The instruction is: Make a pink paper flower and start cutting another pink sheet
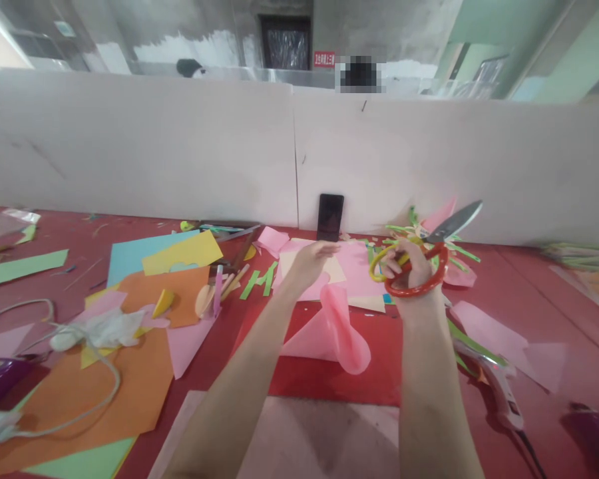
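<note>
My right hand point(412, 263) is closed round the handles of a pair of scissors point(452, 223), one loop yellow and the other red, with the blades pointing up and right. Over the pink and cream paper sheets point(357, 263) is my left hand point(317, 261), its fingers stretched toward the right and nothing visible in them. Between my forearms a curled piece of pink paper point(337, 332) lies on a red sheet point(299, 382).
A black phone point(330, 216) leans against the white partition point(204, 146). Orange paper point(130, 386), a white cable and coloured scraps cover the left side. At right lie a hot glue gun point(499, 386) and green strips. People's heads show beyond the partition.
</note>
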Demonstrator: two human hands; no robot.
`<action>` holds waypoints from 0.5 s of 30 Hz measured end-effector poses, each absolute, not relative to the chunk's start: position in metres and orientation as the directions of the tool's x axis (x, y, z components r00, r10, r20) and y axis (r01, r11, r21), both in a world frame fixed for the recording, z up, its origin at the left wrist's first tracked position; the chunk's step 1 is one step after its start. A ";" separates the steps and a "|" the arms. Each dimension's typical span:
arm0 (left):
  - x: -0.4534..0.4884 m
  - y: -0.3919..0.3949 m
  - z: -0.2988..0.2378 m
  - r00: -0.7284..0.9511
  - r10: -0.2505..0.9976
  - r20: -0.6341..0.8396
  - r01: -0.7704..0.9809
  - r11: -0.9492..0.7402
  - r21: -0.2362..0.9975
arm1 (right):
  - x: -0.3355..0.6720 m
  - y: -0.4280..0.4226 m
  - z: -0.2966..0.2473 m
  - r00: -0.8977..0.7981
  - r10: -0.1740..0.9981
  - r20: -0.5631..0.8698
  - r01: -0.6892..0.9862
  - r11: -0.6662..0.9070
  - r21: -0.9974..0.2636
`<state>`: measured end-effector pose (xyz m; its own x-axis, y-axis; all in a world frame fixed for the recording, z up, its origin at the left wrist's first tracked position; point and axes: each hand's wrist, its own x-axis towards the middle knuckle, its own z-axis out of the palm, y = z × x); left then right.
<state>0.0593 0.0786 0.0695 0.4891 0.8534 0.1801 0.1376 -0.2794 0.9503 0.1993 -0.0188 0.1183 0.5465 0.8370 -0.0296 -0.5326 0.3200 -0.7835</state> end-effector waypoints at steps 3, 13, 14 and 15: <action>0.016 0.070 0.065 0.572 0.808 0.139 0.399 -0.422 0.814 | 0.195 -0.018 0.114 0.456 0.890 -0.029 -0.471 0.213 -0.856; 0.021 0.065 0.034 0.819 0.573 0.032 0.382 -0.585 0.716 | 0.200 -0.017 0.089 0.443 0.896 0.012 -0.094 0.059 -0.994; 0.023 0.066 0.031 0.813 0.582 0.035 0.362 -0.551 0.752 | 0.203 -0.017 0.087 0.444 0.896 -0.002 -0.088 0.041 -0.995; 0.024 0.067 0.029 0.808 0.588 0.033 0.341 -0.512 0.789 | 0.207 -0.016 0.084 0.442 0.897 -0.016 -0.082 0.022 -0.996</action>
<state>0.0243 0.0665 0.0293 0.8081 0.5881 0.0325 0.3408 -0.5119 0.7885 0.2069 -0.0163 0.0842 0.4417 0.8970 -0.0161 -0.0819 0.0225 -0.9964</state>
